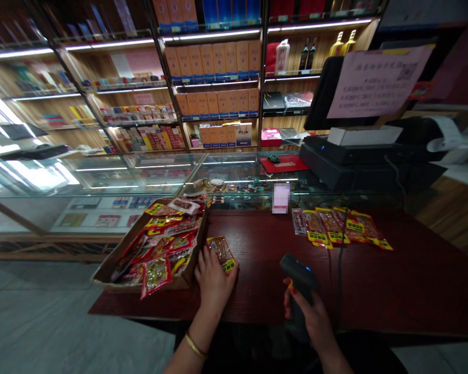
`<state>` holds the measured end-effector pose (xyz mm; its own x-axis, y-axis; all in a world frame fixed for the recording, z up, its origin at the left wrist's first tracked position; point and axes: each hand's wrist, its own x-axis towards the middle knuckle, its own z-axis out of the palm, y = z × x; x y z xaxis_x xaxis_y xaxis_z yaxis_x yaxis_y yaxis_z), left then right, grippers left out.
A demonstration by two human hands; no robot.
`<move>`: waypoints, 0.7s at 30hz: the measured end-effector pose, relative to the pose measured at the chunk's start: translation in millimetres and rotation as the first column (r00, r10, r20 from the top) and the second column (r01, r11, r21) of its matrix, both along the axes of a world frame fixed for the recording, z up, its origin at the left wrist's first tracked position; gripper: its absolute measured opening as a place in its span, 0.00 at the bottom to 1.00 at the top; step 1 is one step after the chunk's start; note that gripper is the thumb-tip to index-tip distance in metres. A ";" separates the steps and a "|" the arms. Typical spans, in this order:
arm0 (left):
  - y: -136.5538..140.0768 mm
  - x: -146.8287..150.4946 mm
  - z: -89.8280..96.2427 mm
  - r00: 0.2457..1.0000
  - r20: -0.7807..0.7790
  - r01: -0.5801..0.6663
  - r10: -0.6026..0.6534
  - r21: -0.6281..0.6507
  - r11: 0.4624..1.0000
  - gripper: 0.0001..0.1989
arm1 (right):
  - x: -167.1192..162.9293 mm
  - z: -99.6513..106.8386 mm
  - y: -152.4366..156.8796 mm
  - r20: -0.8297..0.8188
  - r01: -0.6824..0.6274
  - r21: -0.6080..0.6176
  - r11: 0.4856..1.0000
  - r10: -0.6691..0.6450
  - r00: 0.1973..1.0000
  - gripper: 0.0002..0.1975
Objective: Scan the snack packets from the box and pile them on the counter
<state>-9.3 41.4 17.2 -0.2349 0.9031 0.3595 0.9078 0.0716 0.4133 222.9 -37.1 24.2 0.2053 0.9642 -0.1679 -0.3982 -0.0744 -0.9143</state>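
Note:
My right hand is wrapped around the grip of a black barcode scanner with a small blue light on top. Over the dark red wooden counter, my left hand has its fingers and thumb at the edges of a red and yellow snack packet. Just left of that hand stands a cardboard box heaped with similar snack packets, one hanging over its front rim. A row of overlapping snack packets lies at the right on the counter.
A cable runs across the counter near the scanner. Behind are a glass display case, a red mat, a small pale card stand and a monitor with a paper sign. Lit shelves of boxes and bottles line the wall.

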 end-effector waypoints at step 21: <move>4.2 -7.2 5.6 0.638 0.594 0.521 -0.491 0.136 0.843 0.20 | -9.0 7.4 -56.1 0.654 0.031 -0.023 0.999 -0.008 0.756 0.30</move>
<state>-16.6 45.7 22.8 0.1168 0.9561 0.2688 0.3818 -0.2931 0.8765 214.0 -93.2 31.6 0.2947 0.9555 -0.0150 0.2938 -0.1055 -0.9500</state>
